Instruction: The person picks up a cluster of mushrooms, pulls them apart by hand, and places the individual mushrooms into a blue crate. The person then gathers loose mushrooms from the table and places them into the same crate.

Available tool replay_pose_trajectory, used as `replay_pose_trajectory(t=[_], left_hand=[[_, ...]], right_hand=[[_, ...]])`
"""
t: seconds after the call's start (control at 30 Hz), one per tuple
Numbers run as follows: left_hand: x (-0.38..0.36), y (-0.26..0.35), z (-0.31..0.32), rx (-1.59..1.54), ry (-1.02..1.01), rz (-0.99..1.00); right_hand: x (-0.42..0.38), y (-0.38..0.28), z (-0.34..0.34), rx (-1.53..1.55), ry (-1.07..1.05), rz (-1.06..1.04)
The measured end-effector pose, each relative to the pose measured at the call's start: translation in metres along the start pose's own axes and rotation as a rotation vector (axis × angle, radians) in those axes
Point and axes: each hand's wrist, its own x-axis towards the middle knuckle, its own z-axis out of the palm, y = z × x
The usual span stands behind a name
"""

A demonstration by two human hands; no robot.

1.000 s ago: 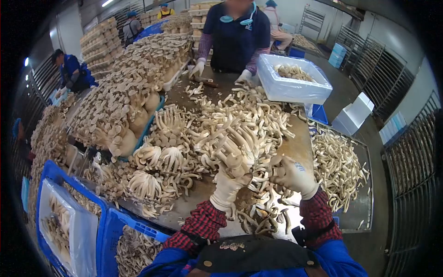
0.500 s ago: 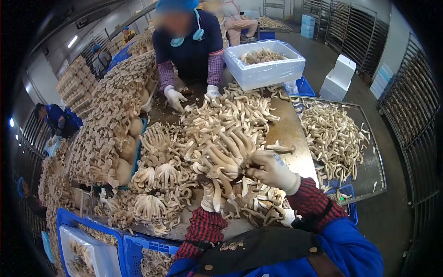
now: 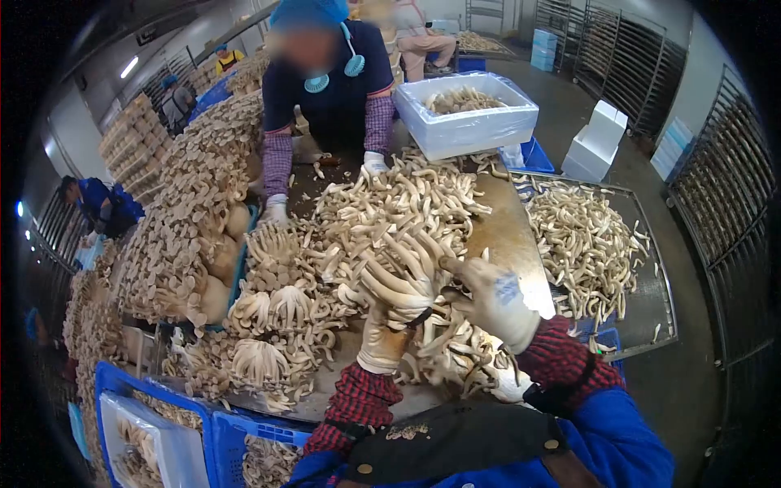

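A cluster of long-stemmed mushrooms is held up over the metal table. My left hand, in a white glove, grips it from below. My gloved right hand is against the cluster's right side, its soiled fingertips closed at the stems; some of its fingers are hidden. A small dark strip shows by the cluster's base; I cannot make out what it is. Behind lies a heap of loose mushrooms. More clusters lie to the left, and loose pieces lie under my right hand.
Across the table a co-worker leans in with both gloved hands on the mushrooms. A white foam box stands at the back. To the right is a mesh tray of mushrooms; blue crates stand front left. Stacked mushrooms rise at left.
My right hand has turned and shifted slightly right, its back now showing; the cluster has tilted a little in my left hand. One co-worker's hand has moved left and nearer to me.
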Motion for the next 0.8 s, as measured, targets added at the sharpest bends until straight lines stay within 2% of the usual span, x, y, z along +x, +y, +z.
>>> replay_pose_trajectory(t=[0.03, 0.07, 0.13, 0.17, 0.2, 0.27, 0.33, 0.43, 0.47, 0.5, 0.53, 0.6, 0.63, 0.67, 0.73, 0.77, 0.8], left_hand=[[-0.001, 0.001, -0.001, -0.197, 0.011, -0.027], [0.000, 0.001, 0.000, -0.212, 0.003, 0.027], [0.003, 0.010, -0.002, -0.234, 0.072, 0.008], [0.002, 0.011, -0.005, -0.248, 0.081, 0.030], [0.002, 0.011, -0.009, -0.205, 0.058, 0.060], [0.002, 0.015, -0.006, -0.169, 0.042, 0.096], [-0.001, 0.025, 0.014, -0.078, -0.111, 0.222], [-0.003, 0.021, 0.002, -0.166, 0.032, 0.181], [-0.002, 0.021, -0.001, -0.241, 0.090, 0.142], [0.001, 0.025, -0.001, -0.480, 0.082, 0.020], [0.004, 0.023, -0.006, -0.585, 0.069, 0.067], [0.004, 0.040, 0.010, -0.455, -0.241, -0.021], [0.008, 0.036, 0.012, -0.645, -0.008, 0.076], [0.008, 0.032, 0.007, -0.649, -0.011, 0.084], [0.007, 0.025, -0.004, -0.821, -0.144, 0.018], [0.007, 0.023, 0.004, -0.851, -0.172, 0.027], [0.007, 0.023, 0.005, -0.847, -0.171, 0.019]], right_hand=[[0.007, -0.005, 0.007, 0.014, -0.007, 0.054], [0.011, -0.005, 0.012, 0.019, 0.002, 0.045], [0.021, 0.000, 0.024, 0.095, -0.008, -0.100], [0.027, -0.004, 0.026, 0.091, 0.010, -0.089], [0.031, -0.010, 0.028, 0.095, -0.009, -0.104], [0.037, -0.022, 0.029, 0.140, 0.182, -0.046], [0.039, -0.023, 0.032, 0.115, 0.193, -0.055], [0.041, -0.016, 0.034, 0.106, 0.059, -0.135], [0.039, -0.015, 0.034, 0.193, 0.014, -0.113], [0.037, -0.014, 0.033, 0.279, -0.031, -0.094], [0.033, -0.013, 0.025, 0.480, -0.212, 0.058], [0.032, -0.016, 0.008, 0.635, -0.405, -0.025], [0.028, -0.014, 0.009, 0.564, -0.390, 0.060], [0.026, -0.014, 0.016, 0.486, -0.188, 0.139], [0.031, -0.012, 0.027, 0.605, 0.113, 0.205], [0.033, -0.014, 0.030, 0.606, 0.119, 0.209], [0.036, -0.016, 0.033, 0.508, 0.174, 0.055]])
